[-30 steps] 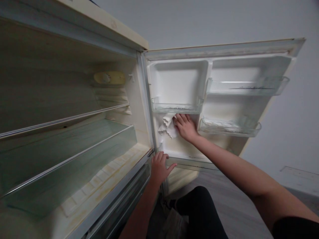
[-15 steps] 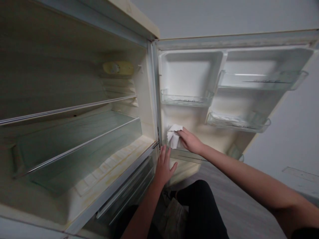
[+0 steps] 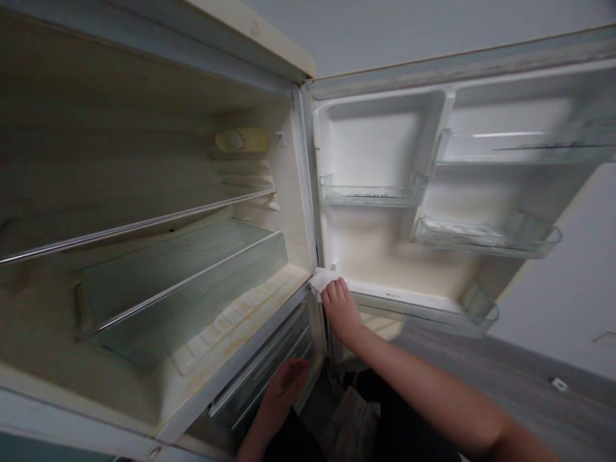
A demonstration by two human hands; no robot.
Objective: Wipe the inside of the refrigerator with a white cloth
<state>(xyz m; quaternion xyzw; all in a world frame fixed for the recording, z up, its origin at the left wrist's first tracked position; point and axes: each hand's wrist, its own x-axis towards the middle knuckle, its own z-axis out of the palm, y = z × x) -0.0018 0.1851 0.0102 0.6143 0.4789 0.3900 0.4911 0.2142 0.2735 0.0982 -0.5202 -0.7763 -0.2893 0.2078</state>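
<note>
My right hand (image 3: 342,313) is closed on a white cloth (image 3: 323,280), perhaps a paper towel. It presses the cloth against the hinge-side corner of the open fridge door (image 3: 370,240), where the door meets the cabinet. Lower down, my left hand (image 3: 287,382) hangs in shadow in front of the lower compartment's drawers (image 3: 260,369). Its fingers are loosely bent and apart, and nothing shows in them. The bottom door shelf (image 3: 433,316) runs to the right of my right hand.
To the left is the fridge interior, with a glass shelf (image 3: 144,226), a clear crisper drawer (image 3: 202,282) and yellowish stains on its floor (image 3: 235,327). Clear door bins (image 3: 373,194) jut from the door. A small white object (image 3: 559,384) lies on the grey floor.
My right hand has moved the cloth left and down from the door's inner panel to the hinge corner. My left hand has dropped away from the door edge. The view has shifted slightly.
</note>
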